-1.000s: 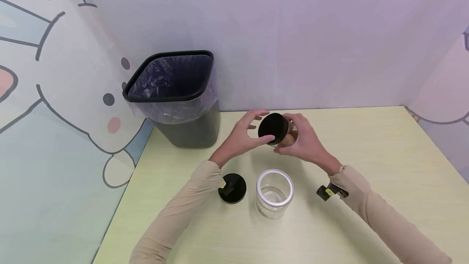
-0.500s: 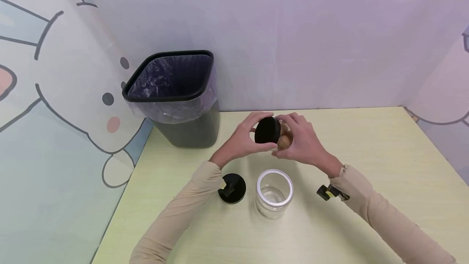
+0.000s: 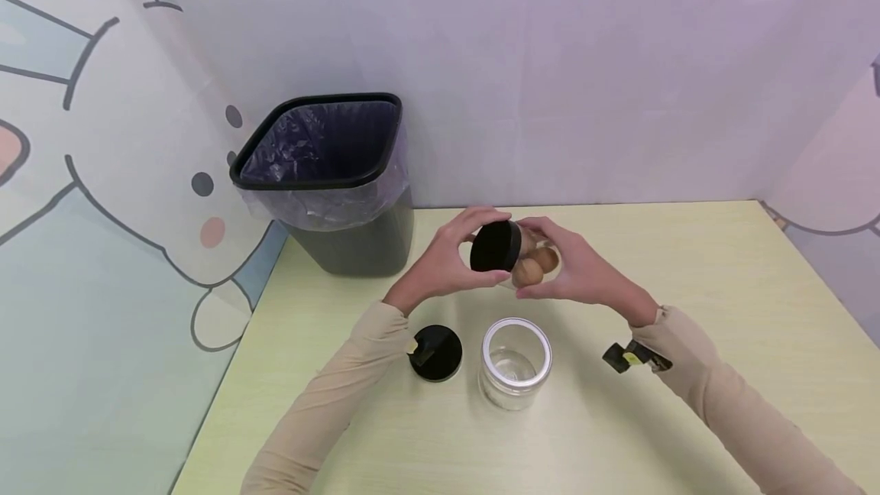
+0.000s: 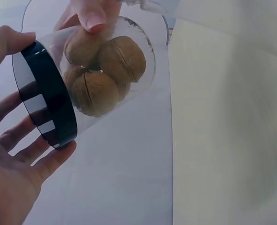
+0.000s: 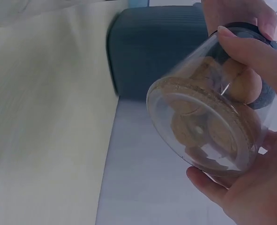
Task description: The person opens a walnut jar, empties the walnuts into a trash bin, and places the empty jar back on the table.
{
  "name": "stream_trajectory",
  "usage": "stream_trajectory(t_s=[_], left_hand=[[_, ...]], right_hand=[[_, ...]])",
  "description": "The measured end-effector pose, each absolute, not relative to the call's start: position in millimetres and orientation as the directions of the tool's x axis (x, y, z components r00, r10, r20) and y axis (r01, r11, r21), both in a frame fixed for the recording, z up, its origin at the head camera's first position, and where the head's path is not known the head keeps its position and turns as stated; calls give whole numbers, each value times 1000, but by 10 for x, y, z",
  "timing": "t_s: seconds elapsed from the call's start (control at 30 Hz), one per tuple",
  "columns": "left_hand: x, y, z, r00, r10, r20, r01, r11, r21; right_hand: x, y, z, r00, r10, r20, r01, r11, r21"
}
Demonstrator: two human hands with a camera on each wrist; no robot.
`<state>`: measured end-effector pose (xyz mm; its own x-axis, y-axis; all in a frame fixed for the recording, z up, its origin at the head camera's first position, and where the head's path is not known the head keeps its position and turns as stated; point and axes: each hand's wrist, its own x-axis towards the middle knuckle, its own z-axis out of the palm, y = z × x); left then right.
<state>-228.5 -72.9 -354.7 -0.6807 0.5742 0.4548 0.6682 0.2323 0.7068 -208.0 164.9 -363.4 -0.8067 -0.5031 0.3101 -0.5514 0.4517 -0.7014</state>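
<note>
Both hands hold a clear jar [image 5: 199, 126] with a black lid [image 3: 493, 247] and several walnuts [image 4: 122, 58] inside. The jar is tilted well over, lid toward the left, raised above the table. My left hand [image 3: 445, 262] grips the lid's rim, thumb on one side and fingers on the other. From the right, my right hand [image 3: 583, 266] grips the jar's body near its base. The left wrist view shows the lid seated on the jar's mouth. Fine brown crumbs line the inside of the jar's bottom edge in the right wrist view.
A second clear jar [image 3: 516, 354], lidless, stands upright on the pale wooden table [image 3: 687, 273] below the hands. Left of it lies a flat black lid [image 3: 440, 357], partly behind the left wrist's camera. A grey bin [image 3: 351, 243] with a plastic liner stands at the back left.
My left hand's fingers have gone from spread around the lid to gripping its rim. The jar has turned more onto its side, so the walnuts show more in the head view.
</note>
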Motion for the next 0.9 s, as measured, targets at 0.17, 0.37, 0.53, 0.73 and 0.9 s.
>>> stream_trajectory(t_s=[0.17,0.37,0.53,0.73,0.9], left_hand=[[-2263,-729,-3592,-674,563,478,678,214,703],[-2247,-732,-3609,-664,553,504,699,218,681],[-2240,-737,-3574,-646,557,521,716,208,666],[-2216,-740,-3530,-634,561,532,729,205,653],[-2191,-732,-3495,-634,564,529,734,222,642]], right_hand=[[-2081,1653,-3681,-817,-484,313,-535,436,-723],[-2063,1624,-3703,-812,-457,362,-562,447,-696],[-2058,1602,-3737,-794,-441,419,-598,442,-668],[-2032,1594,-3750,-785,-416,459,-615,438,-656],[-2014,1599,-3743,-777,-397,488,-628,435,-646]])
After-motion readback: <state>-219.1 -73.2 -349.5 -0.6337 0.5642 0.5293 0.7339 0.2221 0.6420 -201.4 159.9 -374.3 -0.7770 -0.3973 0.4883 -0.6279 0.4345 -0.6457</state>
